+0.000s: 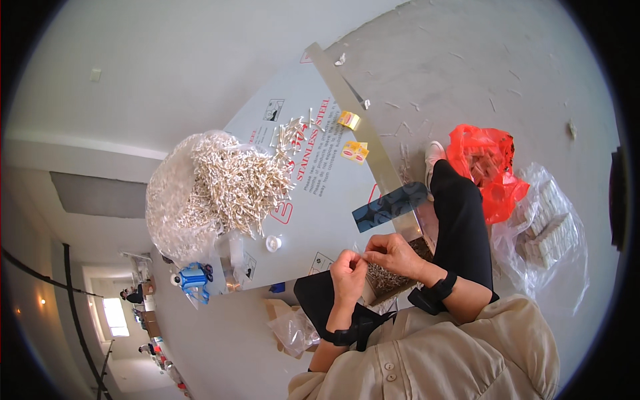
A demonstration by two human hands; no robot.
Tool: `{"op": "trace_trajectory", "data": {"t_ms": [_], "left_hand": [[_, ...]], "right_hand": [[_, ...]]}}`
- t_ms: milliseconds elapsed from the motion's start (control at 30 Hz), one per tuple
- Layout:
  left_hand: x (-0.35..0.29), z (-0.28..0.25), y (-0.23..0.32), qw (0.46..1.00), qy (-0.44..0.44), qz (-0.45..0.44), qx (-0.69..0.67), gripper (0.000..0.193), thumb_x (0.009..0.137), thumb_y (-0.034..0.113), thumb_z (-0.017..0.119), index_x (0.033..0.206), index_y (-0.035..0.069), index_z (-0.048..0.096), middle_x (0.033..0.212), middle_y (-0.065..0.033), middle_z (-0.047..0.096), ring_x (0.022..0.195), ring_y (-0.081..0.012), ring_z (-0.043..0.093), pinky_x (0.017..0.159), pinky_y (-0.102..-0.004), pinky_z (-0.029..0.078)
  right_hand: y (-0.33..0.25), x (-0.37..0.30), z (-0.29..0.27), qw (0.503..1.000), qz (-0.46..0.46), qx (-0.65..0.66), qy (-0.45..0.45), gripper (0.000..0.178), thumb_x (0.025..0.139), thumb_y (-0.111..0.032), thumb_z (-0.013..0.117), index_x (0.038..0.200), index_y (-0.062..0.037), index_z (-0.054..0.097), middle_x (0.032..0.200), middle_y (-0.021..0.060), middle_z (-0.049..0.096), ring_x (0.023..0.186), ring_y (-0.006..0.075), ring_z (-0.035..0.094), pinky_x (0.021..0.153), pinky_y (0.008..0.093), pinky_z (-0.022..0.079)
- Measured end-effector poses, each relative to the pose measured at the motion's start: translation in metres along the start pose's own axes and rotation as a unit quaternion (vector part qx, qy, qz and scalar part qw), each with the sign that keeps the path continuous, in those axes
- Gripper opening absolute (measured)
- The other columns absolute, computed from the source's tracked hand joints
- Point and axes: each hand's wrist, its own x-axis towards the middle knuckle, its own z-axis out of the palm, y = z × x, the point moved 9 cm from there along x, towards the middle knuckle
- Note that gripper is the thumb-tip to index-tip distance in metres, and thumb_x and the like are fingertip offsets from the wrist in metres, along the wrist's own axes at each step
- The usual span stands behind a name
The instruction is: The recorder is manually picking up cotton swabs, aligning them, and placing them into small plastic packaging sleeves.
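My left hand (348,279) and my right hand (398,257) meet above my lap, at the near edge of the table. The fingers of both are pinched together, almost touching. A small pale, see-through bit shows between the fingertips, too small to name. Below my right hand, an open box (368,293) holds many cotton swabs (385,280); my hands and wrists partly cover it. Just beyond my hands lies a dark blue patterned strip (390,207) across the table edge. Each wrist wears a black band.
A big heap of cotton swabs (243,177) spills from a clear bag (167,200) on the film-covered table (320,220). Nearby are a small white round tub (273,243), yellow packets (355,152) and a blue bottle (192,277). Red (497,200) and clear (573,267) bags lie at right.
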Motion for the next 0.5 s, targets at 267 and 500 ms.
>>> {"op": "trace_trajectory", "data": {"t_ms": [267,500], "left_hand": [[0.015,0.041,0.015,0.994,-0.106,0.011,0.004,0.018,0.084,0.003,0.069,0.073,0.002,0.054,0.064,0.0046,0.052,0.06,-0.0025,0.044,0.054,-0.0203,0.038],[0.025,0.062,0.012,0.978,-0.176,-0.04,-0.103,0.018,0.083,0.005,0.072,0.076,0.001,0.057,0.063,0.0037,0.051,0.06,-0.0038,0.043,0.054,-0.022,0.039]], "right_hand": [[0.001,0.002,-0.036,0.999,0.034,0.006,-0.017,0.011,0.076,-0.007,0.064,0.077,0.0044,0.064,0.062,0.0034,0.059,0.061,0.0078,0.052,0.058,0.0275,0.044],[0.003,0.007,-0.052,0.999,0.043,0.026,-0.008,0.011,0.074,-0.006,0.064,0.073,0.005,0.063,0.059,0.0028,0.057,0.059,0.0078,0.051,0.055,0.0266,0.042]]}}
